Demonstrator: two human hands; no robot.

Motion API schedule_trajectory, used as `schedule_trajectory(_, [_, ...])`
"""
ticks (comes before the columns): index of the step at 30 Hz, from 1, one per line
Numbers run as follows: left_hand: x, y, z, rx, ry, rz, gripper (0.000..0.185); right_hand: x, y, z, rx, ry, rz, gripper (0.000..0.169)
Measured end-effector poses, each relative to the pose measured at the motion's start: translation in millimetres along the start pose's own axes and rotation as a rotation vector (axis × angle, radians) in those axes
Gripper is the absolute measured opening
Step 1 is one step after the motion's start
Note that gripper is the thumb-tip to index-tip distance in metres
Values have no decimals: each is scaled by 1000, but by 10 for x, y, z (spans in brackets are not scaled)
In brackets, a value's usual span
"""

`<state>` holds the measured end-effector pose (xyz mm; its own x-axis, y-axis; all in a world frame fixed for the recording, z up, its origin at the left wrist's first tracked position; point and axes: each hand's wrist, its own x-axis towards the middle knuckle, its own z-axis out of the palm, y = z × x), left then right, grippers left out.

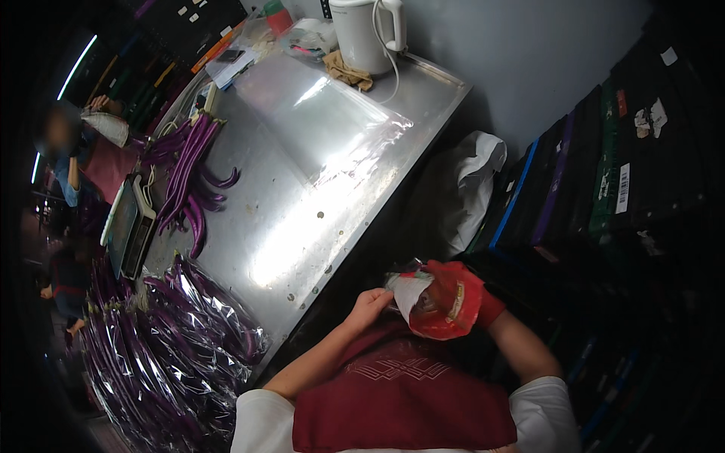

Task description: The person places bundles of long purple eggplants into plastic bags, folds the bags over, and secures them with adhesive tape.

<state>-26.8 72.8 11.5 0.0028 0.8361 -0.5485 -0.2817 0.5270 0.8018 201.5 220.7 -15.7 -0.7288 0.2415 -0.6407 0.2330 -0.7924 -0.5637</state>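
Note:
My left hand is bare and pinches the edge of a crumpled white-and-clear piece, part of or against a red printed plastic packet. A red glove covers my right hand, which is at the far side of the packet; its fingers are mostly hidden, so its grip cannot be told. Both hands are in front of my dark red apron, off the edge of the steel table. On the table lie loose long purple eggplants, a stack of clear plastic bags and many bagged eggplants.
A scale stands beside the eggplants. At the table's far end are a white electric kettle, a brown cloth and a red jar. Dark stacked crates line the right, near a white sack. Co-workers are at the left.

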Motion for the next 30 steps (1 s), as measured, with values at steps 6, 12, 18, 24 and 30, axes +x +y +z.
schedule_trajectory(6, [-164, -96, 56, -211, 74, 79, 23, -996, -1215, 853, -1231, 558, -774, 20])
schedule_trajectory(12, [-72, -260, 249, -208, 73, 32, 25, -1325, -1267, 1687, -1804, 45, -757, 22])
schedule_trajectory(18, [-216, -398, 158, -42, 343, 47, 28, -1695, -2329, 1578, -1180, 665, -1435, 31])
schedule_trajectory(24, [-336, -216, 39, 60, 146, -51, 29, -903, -2995, 2359, -1721, -85, -1767, 34])
schedule_trajectory(30, [-461, 148, 170, -95, 138, -56, 32, 377, -2466, 1509, -1966, 376, -1129, 62])
